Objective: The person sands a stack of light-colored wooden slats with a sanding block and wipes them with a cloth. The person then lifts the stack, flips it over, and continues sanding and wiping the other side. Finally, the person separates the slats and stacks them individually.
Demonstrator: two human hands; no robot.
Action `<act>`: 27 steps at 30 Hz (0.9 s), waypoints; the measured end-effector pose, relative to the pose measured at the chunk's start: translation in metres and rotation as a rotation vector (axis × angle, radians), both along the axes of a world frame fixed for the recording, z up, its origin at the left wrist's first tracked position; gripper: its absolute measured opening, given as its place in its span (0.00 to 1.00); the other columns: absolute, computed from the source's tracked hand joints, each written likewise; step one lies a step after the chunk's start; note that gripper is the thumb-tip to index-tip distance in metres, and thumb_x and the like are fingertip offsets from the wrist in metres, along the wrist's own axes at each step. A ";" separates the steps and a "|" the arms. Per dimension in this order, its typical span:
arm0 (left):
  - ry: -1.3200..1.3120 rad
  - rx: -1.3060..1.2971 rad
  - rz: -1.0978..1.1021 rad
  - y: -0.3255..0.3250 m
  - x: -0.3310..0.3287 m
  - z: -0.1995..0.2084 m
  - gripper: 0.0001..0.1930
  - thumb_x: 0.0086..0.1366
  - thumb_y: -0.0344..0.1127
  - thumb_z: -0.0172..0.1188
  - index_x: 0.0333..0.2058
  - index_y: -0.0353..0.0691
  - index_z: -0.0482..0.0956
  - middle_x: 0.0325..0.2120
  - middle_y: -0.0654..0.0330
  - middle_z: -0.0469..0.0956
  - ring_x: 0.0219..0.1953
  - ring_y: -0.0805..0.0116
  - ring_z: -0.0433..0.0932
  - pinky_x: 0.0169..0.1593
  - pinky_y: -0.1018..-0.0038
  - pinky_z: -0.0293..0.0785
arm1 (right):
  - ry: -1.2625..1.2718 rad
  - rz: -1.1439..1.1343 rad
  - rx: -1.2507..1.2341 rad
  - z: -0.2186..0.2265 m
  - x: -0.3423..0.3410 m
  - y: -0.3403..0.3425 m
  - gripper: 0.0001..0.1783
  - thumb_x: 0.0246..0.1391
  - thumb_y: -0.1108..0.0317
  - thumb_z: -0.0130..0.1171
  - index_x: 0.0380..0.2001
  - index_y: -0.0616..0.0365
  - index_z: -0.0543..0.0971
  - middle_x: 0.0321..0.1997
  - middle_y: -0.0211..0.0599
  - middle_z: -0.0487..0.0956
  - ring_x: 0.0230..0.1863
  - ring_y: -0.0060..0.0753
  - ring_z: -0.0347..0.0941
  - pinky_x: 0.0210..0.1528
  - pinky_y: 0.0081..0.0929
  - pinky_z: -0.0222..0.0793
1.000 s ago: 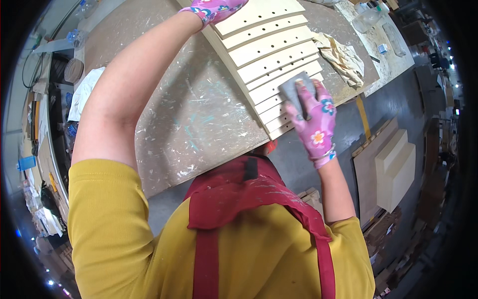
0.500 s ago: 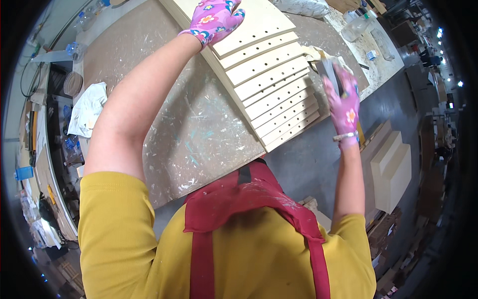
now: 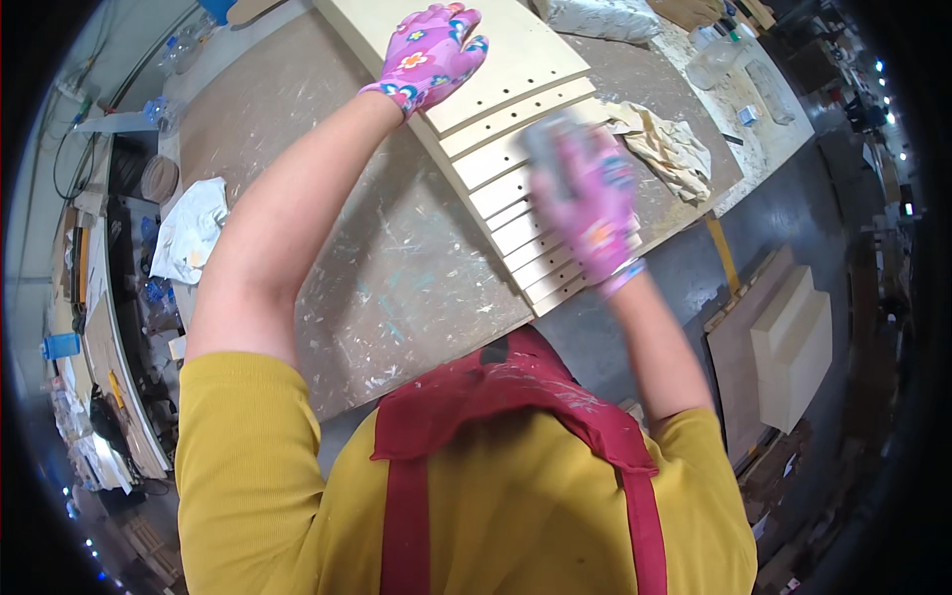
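A fanned stack of pale boards (image 3: 531, 74), with small dark holes along their stepped edges, lies on the worktable. My left hand (image 3: 433, 58), in a pink flowered glove, rests on the top board with its fingers stretched out. Over the stepped edges is my right hand (image 3: 598, 203), gloved alike and blurred by motion. It grips a grey sanding block (image 3: 545, 149), whose outline is smeared. The hand and block cover part of the holed edges.
A crumpled cream cloth (image 3: 666, 149) lies right of the stack, and a white cloth (image 3: 190, 230) at the table's left edge. The scuffed worktable (image 3: 397, 288) also bears a plastic bottle (image 3: 716, 61) at far right. More boards (image 3: 793, 347) stand low at right.
My right hand has swung left with the sanding block, from beside the stack's right edge to over the boards. The left hand stays on the top board. The cream cloth shows more fully.
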State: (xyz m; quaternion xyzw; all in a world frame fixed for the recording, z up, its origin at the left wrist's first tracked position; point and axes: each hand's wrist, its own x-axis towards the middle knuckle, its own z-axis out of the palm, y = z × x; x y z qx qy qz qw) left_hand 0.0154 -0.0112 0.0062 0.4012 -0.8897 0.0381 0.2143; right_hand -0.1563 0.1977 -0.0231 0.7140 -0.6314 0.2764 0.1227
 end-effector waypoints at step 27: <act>-0.112 0.055 -0.079 -0.041 0.020 -0.003 0.28 0.72 0.54 0.41 0.66 0.51 0.64 0.67 0.56 0.60 0.70 0.54 0.56 0.72 0.59 0.47 | -0.012 0.128 0.077 0.022 0.024 -0.016 0.34 0.54 0.49 0.59 0.62 0.49 0.71 0.60 0.59 0.70 0.59 0.60 0.69 0.59 0.50 0.67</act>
